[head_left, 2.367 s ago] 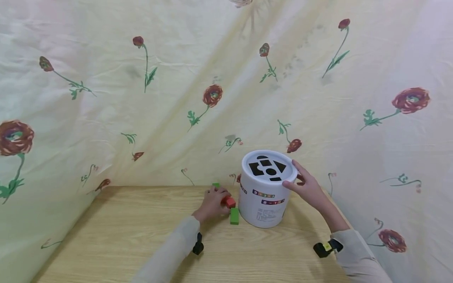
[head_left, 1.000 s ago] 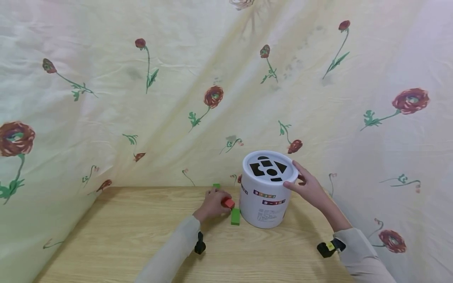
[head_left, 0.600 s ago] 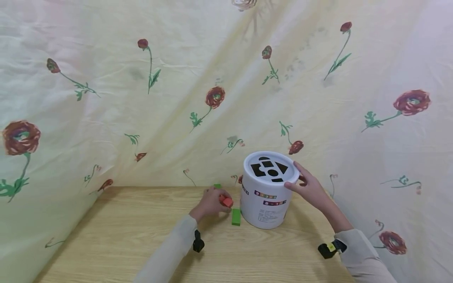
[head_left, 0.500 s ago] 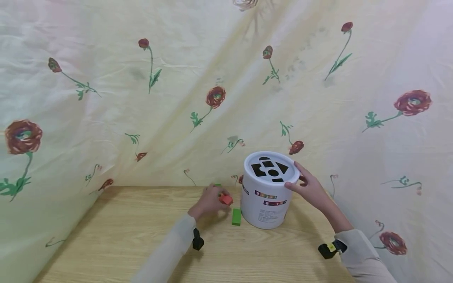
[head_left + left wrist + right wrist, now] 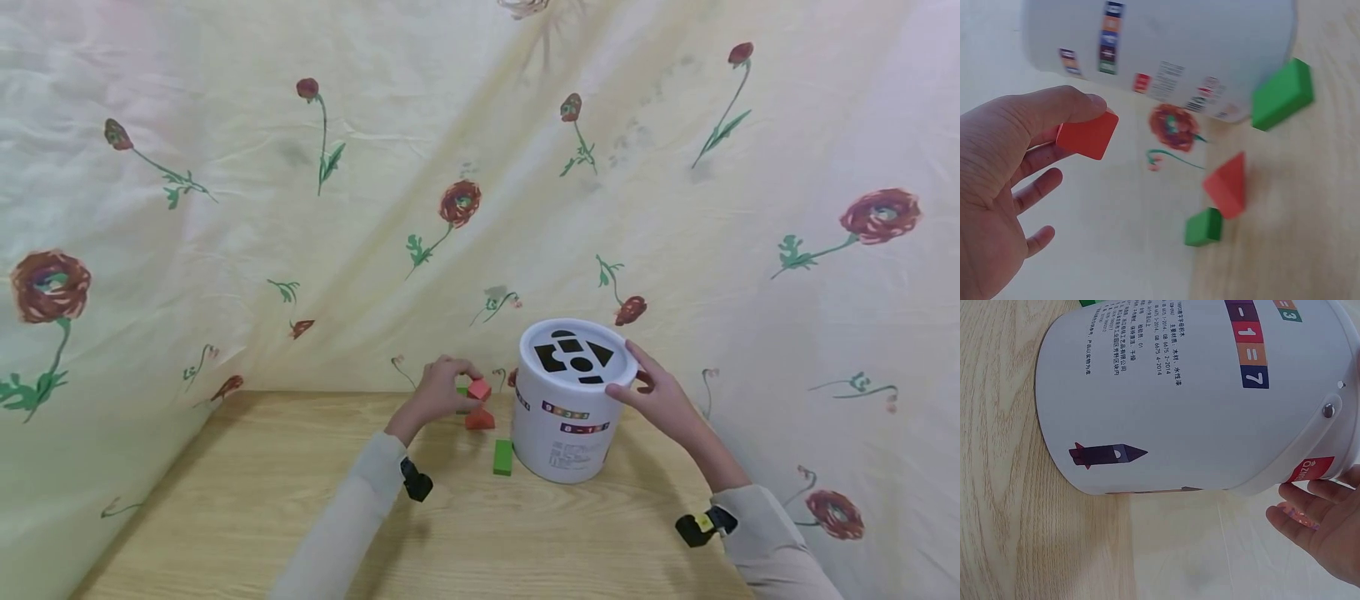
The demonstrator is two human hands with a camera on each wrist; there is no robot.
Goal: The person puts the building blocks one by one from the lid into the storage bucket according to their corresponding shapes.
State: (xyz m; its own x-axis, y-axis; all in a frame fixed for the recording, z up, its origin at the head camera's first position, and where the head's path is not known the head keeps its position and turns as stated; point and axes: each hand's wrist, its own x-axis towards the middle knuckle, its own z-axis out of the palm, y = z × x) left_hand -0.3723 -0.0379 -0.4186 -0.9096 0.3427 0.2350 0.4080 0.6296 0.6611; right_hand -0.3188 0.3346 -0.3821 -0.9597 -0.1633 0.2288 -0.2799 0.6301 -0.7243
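My left hand is raised over the table and pinches a small red block between thumb and fingers; a square-looking face shows in the left wrist view. Below it a red triangular block lies on the table. Close by is a green block, partly hidden behind my fingers in the head view. A green rectangular block lies against the foot of a white bucket. The bucket's lid has several shaped holes. My right hand grips the bucket at its upper right rim, thumb in front.
The wooden table ends at a flowered cloth hung behind it and along the sides. A white handle runs along the bucket's side. Black wrist cameras sit on both sleeves.
My left hand has lifted up and away from the table with the red block, uncovering the red triangular block and more of the back green block. The right hand keeps its hold on the bucket.
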